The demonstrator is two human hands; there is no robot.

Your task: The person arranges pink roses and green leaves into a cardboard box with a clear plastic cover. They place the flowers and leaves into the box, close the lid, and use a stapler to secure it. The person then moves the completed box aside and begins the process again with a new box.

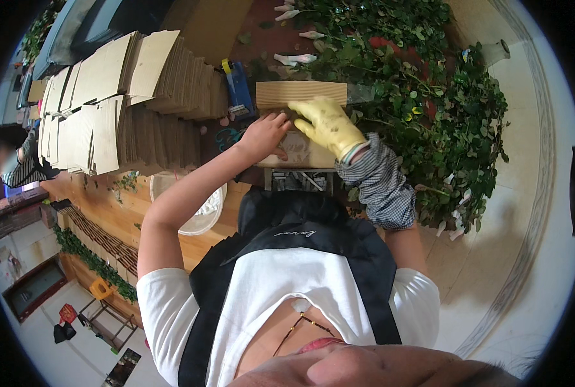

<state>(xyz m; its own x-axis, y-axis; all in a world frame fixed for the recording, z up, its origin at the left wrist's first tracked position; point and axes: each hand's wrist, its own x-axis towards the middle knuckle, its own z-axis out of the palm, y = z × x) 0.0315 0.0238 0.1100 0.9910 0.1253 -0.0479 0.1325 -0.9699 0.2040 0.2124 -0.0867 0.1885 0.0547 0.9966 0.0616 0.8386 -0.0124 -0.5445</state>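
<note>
A strip of ribbed corrugated cardboard (300,95) stands across the work spot in front of me. Closer to my body lies a flat tan sheet (303,155), partly covered by my hands. My bare left hand (267,137) rests at the left side of this sheet, its fingers bent toward the ribbed strip and the thumb apart. My right hand (331,126) wears a yellow glove with dark smudges. Its fingers are spread, and the fingertips reach the lower edge of the ribbed strip. Nothing shows gripped in either hand.
Leafy rose stems (429,109) are heaped to the right, some with pale wrapped heads (295,59). At the left rise stacks of folded cardboard (152,122). A blue tool (238,89) stands beside them. Below are a white tub (203,222) and an open drawer-like box (299,182).
</note>
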